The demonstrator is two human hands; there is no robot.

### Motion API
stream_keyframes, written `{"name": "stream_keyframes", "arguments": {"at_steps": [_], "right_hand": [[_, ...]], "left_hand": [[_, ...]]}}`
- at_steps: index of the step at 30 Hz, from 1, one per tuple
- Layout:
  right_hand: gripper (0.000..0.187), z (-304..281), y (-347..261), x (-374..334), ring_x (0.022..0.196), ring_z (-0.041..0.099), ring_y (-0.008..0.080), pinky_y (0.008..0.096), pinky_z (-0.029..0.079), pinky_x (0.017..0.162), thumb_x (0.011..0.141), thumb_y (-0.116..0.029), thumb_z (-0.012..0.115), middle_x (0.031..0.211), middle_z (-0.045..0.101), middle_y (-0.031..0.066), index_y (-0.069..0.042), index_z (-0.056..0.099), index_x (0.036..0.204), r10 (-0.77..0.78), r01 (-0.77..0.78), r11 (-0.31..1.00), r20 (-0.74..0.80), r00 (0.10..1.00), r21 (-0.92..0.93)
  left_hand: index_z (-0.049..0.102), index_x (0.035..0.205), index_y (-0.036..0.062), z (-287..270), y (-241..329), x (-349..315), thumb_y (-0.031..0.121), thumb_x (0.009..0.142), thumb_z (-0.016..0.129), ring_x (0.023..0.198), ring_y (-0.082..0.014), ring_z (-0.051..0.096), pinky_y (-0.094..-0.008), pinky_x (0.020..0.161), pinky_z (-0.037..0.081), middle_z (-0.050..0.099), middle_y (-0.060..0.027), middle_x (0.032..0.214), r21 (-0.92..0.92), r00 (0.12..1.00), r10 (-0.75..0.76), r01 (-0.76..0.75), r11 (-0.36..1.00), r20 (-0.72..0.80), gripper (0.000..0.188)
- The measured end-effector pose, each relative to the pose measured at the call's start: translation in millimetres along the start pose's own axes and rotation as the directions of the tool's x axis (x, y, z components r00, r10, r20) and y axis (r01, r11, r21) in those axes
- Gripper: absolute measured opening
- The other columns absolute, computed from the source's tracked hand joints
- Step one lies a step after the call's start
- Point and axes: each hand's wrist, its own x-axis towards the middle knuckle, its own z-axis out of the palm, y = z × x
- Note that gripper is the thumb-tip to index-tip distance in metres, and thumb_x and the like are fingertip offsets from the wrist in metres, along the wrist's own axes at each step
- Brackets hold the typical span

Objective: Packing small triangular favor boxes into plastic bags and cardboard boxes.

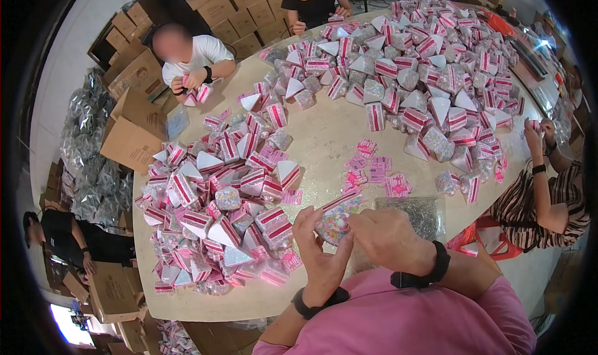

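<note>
My left hand [322, 246] grips a cake-slice-shaped piece [335, 223] with a side of multicoloured dots and a pink-and-white striped edge, near the table's front edge. Against its right side, my right hand [389, 238] is closed, thumb and fingers pinched together; whatever lies between them is hidden. Just beyond my hands lie several pink printed cards [377, 169]. A clear tray [443, 219] of small silvery metal pieces stands beyond my right hand, partly covered by it.
A heap of similar cake-slice pieces [218, 215] covers the left of the pale table [330, 137]. A larger heap [430, 87] fills the far right. Co-workers sit at the far left, far side and right; another person stands at left by cardboard boxes [134, 130].
</note>
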Motion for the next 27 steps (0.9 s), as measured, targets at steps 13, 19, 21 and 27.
{"name": "stream_keyframes", "arguments": {"at_steps": [13,19,21,27], "right_hand": [[0.014,0.5,1.9,0.4,0.067,0.061,0.0327,0.0389,0.049,0.058,0.079,-0.011,0.058,0.074,0.059,0.0133,-0.003,0.054,0.09,0.17,-0.177,0.979,0.077,0.982,0.099],[0.011,11.5,15.0,1.4,0.061,0.057,0.0142,0.0291,0.045,0.054,0.083,-0.006,0.057,0.07,0.058,0.0076,-0.001,0.05,0.09,0.442,-0.535,0.569,0.316,0.84,0.625],[0.01,16.5,20.4,0.0,0.06,0.056,0.01,0.0257,0.044,0.051,0.084,-0.005,0.057,0.07,0.057,0.0054,-0.001,0.05,0.091,0.445,-0.602,0.403,0.427,0.787,0.69],[0.01,15.7,36.0,1.4,0.058,0.057,0.0083,0.0198,0.043,0.046,0.086,-0.004,0.056,0.072,0.059,0.005,-0.001,0.05,0.093,0.341,-0.655,0.193,0.576,0.743,0.73]], "left_hand": [[0.044,0.124,0.0055,-3.4,-1.8,7.9,-0.003,0.064,0.075,0.115,-0.0289,0.044,-0.0353,0.085,0.044,0.039,-0.0182,0.125,0.403,0.963,0.264,-0.265,0.876,0.057,0.068],[0.045,0.124,0.0046,-4.0,-4.8,7.4,0.007,0.066,0.077,0.103,-0.0285,0.051,-0.0355,0.083,0.045,0.04,-0.0181,0.124,0.454,0.964,0.245,-0.267,0.85,0.106,0.066],[0.045,0.124,0.0039,-7.2,-13.1,5.5,0.011,0.068,0.076,0.106,-0.0299,0.049,-0.035,0.084,0.044,0.039,-0.0191,0.125,0.397,0.976,0.191,-0.216,0.892,0.104,0.064],[0.046,0.124,0.005,-7.4,-13.7,1.4,0.012,0.069,0.074,0.111,-0.0326,0.045,-0.0376,0.088,0.043,0.039,-0.0193,0.125,0.274,0.998,-0.003,-0.014,0.961,0.062,0.063]]}}
